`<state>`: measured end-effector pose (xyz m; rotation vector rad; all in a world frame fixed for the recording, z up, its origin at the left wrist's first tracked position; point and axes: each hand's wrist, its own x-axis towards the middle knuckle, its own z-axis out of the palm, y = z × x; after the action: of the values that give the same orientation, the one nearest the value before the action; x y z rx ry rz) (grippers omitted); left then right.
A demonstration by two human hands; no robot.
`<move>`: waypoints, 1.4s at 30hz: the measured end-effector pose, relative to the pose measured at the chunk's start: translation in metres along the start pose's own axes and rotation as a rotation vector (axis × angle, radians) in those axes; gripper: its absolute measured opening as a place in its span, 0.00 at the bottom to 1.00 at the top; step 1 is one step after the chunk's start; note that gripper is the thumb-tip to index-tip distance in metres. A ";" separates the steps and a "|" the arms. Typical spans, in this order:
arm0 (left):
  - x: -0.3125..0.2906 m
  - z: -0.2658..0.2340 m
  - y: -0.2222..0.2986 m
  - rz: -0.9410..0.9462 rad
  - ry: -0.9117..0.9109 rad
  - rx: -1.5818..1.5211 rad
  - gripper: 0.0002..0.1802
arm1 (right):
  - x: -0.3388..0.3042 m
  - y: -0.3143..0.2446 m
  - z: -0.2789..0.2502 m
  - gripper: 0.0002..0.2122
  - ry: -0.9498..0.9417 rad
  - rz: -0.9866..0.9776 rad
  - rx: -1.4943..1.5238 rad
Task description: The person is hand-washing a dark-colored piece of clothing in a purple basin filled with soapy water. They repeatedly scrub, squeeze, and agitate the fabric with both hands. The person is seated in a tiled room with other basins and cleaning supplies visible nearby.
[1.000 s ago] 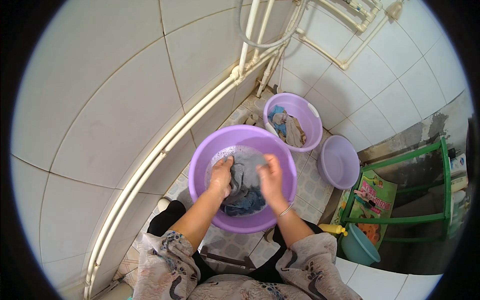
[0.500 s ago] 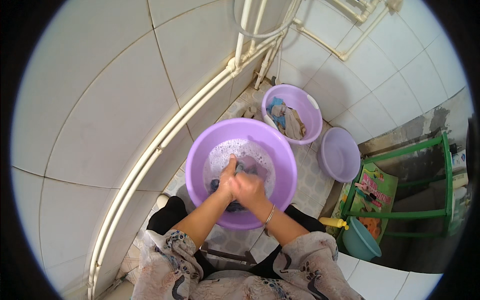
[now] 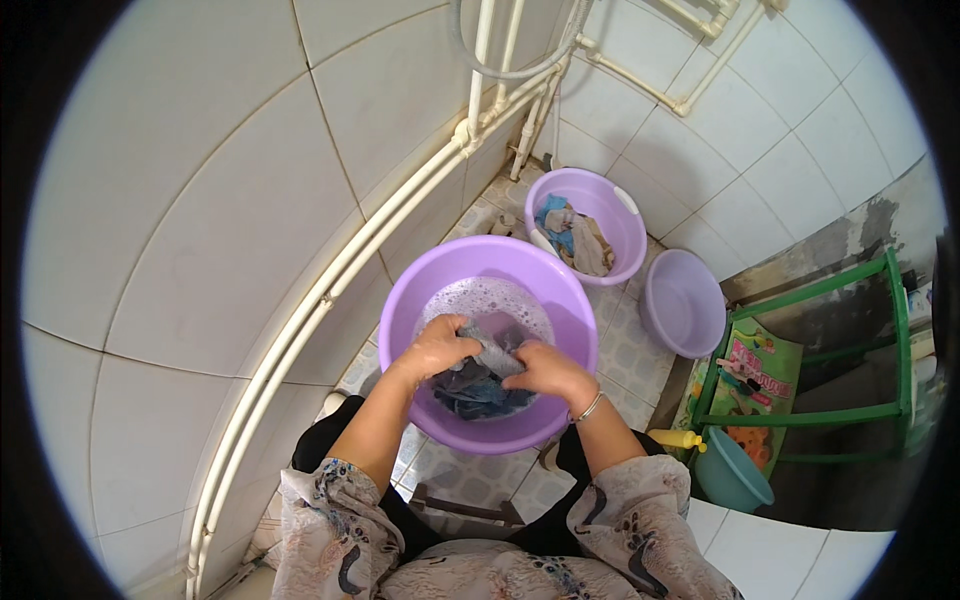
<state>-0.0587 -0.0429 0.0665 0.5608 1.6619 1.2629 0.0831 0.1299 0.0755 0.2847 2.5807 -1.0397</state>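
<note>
Two hands grasp one gray cloth (image 3: 490, 352): we see it bunched between the left hand (image 3: 436, 346) and right hand (image 3: 552, 370), inside the purple basin (image 3: 398, 300), suds (image 3: 482, 293) beyond them. We judge it's mid-scrub; the next move calls for firm grips and knuckles brought together.

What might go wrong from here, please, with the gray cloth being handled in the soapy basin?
The gray cloth looks wet and could slip from the left grip or right grip.

Foamy water might slosh over the purple basin, possibly making the tiled floor slippery.

The bracelet on the right wrist might snag on fabric.
</note>
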 end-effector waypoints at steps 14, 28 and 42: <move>0.031 0.034 -0.023 0.008 0.447 -1.013 0.24 | 0.026 -0.045 0.055 0.12 0.745 -0.061 0.786; 0.050 0.041 -0.095 -0.064 0.278 -0.897 0.27 | 0.032 -0.046 0.082 0.16 0.811 -0.271 0.024; 0.030 0.056 -0.028 -0.299 0.249 -0.846 0.27 | 0.041 0.001 0.044 0.11 0.647 0.224 0.086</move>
<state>-0.0180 -0.0021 0.0271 -0.3546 1.1708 1.6804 0.0563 0.1024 0.0295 1.0592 2.9487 -1.1089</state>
